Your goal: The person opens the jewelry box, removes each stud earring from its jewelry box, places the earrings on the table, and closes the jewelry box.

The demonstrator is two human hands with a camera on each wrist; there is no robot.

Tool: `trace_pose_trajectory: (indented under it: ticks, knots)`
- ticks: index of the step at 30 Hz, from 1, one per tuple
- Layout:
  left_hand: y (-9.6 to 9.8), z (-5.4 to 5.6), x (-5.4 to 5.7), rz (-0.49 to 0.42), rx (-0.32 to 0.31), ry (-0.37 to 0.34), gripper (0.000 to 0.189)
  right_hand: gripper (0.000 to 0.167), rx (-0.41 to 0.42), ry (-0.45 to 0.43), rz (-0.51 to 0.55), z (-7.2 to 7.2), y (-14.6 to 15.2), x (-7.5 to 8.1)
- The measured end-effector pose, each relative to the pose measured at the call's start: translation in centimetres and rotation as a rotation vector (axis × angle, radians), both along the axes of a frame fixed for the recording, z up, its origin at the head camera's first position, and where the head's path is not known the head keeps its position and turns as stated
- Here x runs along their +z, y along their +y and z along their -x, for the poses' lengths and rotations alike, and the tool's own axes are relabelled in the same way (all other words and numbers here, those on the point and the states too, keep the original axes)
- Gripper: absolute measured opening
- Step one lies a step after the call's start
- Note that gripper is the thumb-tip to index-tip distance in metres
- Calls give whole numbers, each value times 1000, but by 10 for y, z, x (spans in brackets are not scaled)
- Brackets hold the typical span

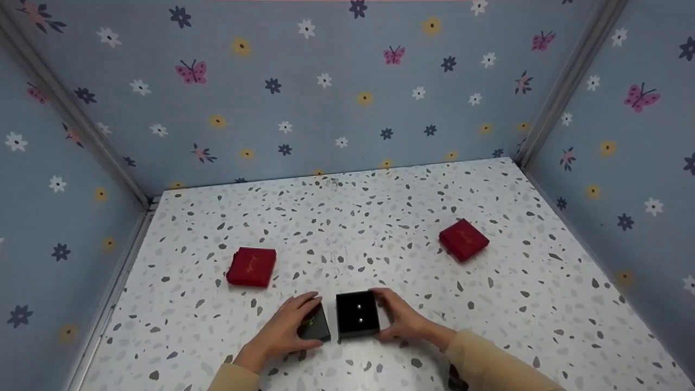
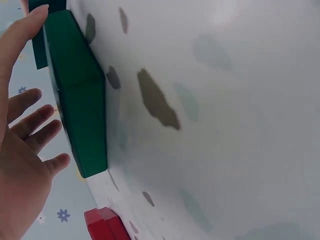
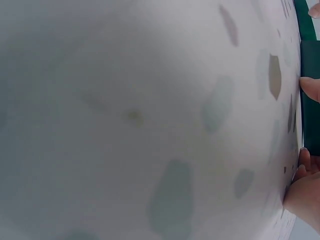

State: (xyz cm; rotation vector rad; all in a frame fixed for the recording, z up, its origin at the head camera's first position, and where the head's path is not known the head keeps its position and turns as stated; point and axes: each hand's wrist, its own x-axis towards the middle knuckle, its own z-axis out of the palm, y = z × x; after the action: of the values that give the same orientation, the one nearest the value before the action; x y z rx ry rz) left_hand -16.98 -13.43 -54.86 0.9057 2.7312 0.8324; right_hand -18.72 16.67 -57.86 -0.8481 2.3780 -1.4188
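A dark green jewelry box [image 1: 357, 331] stands uncovered on the table, with a black insert that bears two small shiny studs. My right hand [image 1: 404, 320] grips it from the right, fingers at the far corner and thumb at the near one. Just left of the box, its separate green lid [image 2: 82, 95] lies on the tabletop, gold marks on top. My left hand [image 1: 285, 323] spans that lid, holding it between the thumb at the near edge and a finger at the far edge. The remaining left fingers are loosely bent over it. In the right wrist view the box shows only at the margin.
One red box [image 1: 252, 267] with gold lettering lies to the left, beyond my left hand. Another red box [image 1: 464, 240] sits farther back on the right. The speckled white table [image 1: 358, 222] is bordered by flower-patterned panels [image 1: 336, 87] at the back and sides.
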Motion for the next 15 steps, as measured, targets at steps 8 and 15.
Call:
trace_pose_trajectory:
  ticks: [8,15]
  knots:
    - [11,-2,8,-33,33,61,69,92,6,6,24,0,0,0]
    - [25,-1,7,-128,46,127,53,92,3,8,17,0,-1,0]
